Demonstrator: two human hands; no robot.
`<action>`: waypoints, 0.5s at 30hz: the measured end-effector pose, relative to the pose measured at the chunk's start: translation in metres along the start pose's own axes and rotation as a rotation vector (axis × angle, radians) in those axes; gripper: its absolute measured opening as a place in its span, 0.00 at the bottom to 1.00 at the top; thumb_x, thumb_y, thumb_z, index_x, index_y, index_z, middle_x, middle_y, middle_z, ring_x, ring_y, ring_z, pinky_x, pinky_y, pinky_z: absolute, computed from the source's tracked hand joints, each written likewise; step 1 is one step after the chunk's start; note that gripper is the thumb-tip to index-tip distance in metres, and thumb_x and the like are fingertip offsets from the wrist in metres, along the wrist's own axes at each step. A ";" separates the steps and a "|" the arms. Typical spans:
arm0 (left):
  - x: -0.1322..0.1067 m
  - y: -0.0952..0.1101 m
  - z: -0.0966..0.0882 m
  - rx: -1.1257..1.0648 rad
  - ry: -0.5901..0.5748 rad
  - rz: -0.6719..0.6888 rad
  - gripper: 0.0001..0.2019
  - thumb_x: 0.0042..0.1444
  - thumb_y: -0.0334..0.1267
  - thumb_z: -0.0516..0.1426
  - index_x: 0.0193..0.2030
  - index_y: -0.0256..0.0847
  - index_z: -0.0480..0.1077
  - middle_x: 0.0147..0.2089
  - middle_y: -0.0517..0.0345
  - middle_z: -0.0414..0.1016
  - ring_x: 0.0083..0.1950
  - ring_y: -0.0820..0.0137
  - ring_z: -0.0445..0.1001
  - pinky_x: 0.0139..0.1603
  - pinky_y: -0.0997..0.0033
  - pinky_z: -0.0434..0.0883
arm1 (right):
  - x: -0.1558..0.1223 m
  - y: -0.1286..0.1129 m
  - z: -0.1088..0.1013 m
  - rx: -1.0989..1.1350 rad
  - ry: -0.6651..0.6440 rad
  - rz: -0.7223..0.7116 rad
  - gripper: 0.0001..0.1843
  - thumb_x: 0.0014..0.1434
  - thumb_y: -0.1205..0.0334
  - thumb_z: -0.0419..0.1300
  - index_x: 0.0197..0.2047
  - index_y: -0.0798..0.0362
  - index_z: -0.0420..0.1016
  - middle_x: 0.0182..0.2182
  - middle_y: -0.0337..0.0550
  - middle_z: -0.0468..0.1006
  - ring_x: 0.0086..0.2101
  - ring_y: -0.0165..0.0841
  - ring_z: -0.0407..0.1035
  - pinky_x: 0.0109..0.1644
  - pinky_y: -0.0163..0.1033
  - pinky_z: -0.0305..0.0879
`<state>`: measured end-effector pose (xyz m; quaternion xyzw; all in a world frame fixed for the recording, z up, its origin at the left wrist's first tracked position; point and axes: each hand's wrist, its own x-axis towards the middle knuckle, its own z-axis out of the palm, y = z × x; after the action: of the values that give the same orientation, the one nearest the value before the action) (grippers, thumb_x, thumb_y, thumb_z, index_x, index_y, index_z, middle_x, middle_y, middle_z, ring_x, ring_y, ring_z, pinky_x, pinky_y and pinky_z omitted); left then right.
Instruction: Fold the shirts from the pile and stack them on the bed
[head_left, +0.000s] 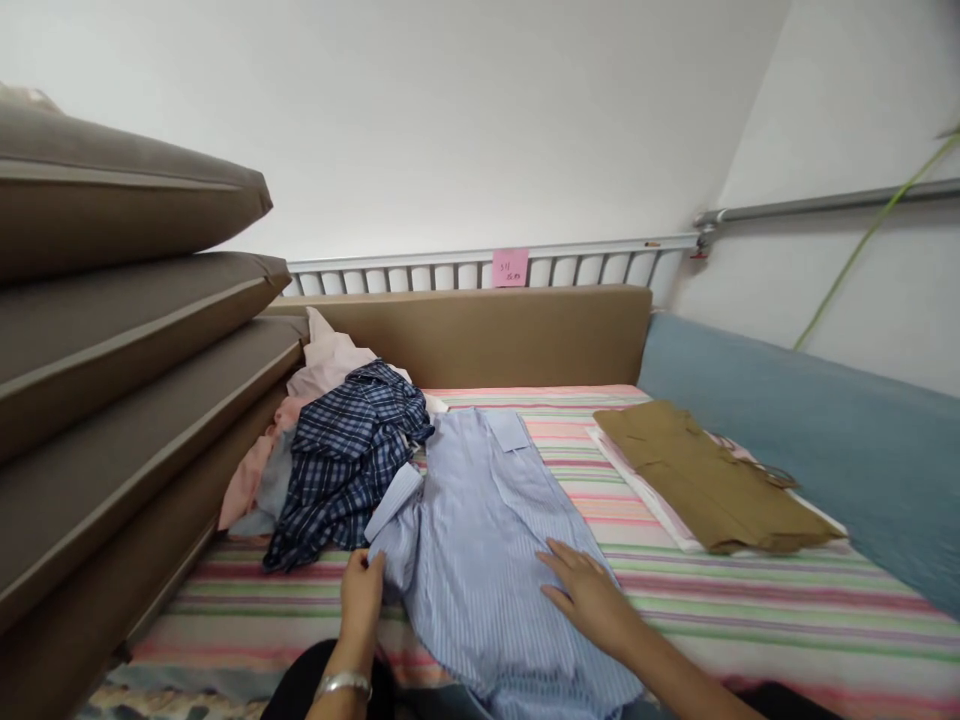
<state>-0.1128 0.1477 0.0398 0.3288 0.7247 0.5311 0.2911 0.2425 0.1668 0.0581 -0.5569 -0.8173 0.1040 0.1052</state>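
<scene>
A light-blue striped shirt [480, 530] lies spread on the bed, partly folded lengthwise, with one cuffed sleeve [397, 500] sticking out to the left. My left hand [361, 585] pinches the near edge of that sleeve between thumb and fingers. On the right half of the shirt's body rests my right hand [589, 598], its fingers spread and flat. A dark blue checked garment [349, 440] lies crumpled just left of the shirt. Over to the right is a flat stack of folded clothes with an olive-brown garment [705, 480] on top.
Striped bedding [675, 590] covers the bed. Pink clothing [334, 355] and other pieces lie under the checked garment. Thick brown cushions [135, 330] are stacked high at the left. A brown cushion [510, 335] stands along the back, a blue padded side [795, 400] along the right.
</scene>
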 end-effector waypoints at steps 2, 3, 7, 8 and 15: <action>0.004 -0.004 0.005 -0.005 0.019 -0.018 0.17 0.39 0.49 0.54 0.30 0.38 0.67 0.29 0.53 0.73 0.36 0.59 0.72 0.38 0.62 0.68 | 0.025 -0.009 -0.010 0.082 0.052 0.022 0.24 0.57 0.56 0.51 0.55 0.52 0.70 0.56 0.51 0.67 0.55 0.40 0.62 0.60 0.45 0.55; 0.007 -0.006 0.009 -0.006 0.031 -0.031 0.18 0.38 0.49 0.54 0.33 0.37 0.67 0.30 0.52 0.73 0.36 0.59 0.73 0.38 0.61 0.68 | 0.040 -0.015 -0.013 0.146 0.067 0.036 0.23 0.57 0.57 0.50 0.54 0.54 0.70 0.54 0.51 0.70 0.53 0.39 0.65 0.58 0.43 0.58; 0.011 -0.007 0.025 -0.021 0.016 0.013 0.21 0.35 0.47 0.56 0.36 0.35 0.68 0.34 0.48 0.75 0.41 0.56 0.73 0.45 0.60 0.67 | 0.113 -0.050 -0.011 0.355 0.025 0.146 0.21 0.55 0.62 0.52 0.51 0.57 0.72 0.47 0.48 0.76 0.46 0.34 0.70 0.50 0.35 0.63; 0.010 -0.006 0.028 -0.031 -0.022 0.046 0.20 0.36 0.47 0.56 0.34 0.36 0.69 0.34 0.48 0.75 0.41 0.56 0.73 0.46 0.60 0.67 | 0.132 -0.059 -0.007 0.362 0.013 0.169 0.21 0.54 0.63 0.53 0.50 0.57 0.72 0.46 0.47 0.76 0.45 0.33 0.71 0.49 0.33 0.63; 0.003 -0.007 0.041 -0.143 -0.216 0.081 0.17 0.38 0.54 0.58 0.26 0.41 0.71 0.23 0.59 0.72 0.29 0.64 0.71 0.32 0.69 0.68 | 0.243 -0.117 0.036 0.207 0.035 0.266 0.20 0.52 0.61 0.56 0.48 0.56 0.73 0.45 0.51 0.76 0.45 0.37 0.71 0.45 0.35 0.63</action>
<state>-0.0839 0.1726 0.0220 0.3912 0.6355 0.5544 0.3685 0.0411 0.3496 0.0708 -0.6482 -0.7193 0.1908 0.1613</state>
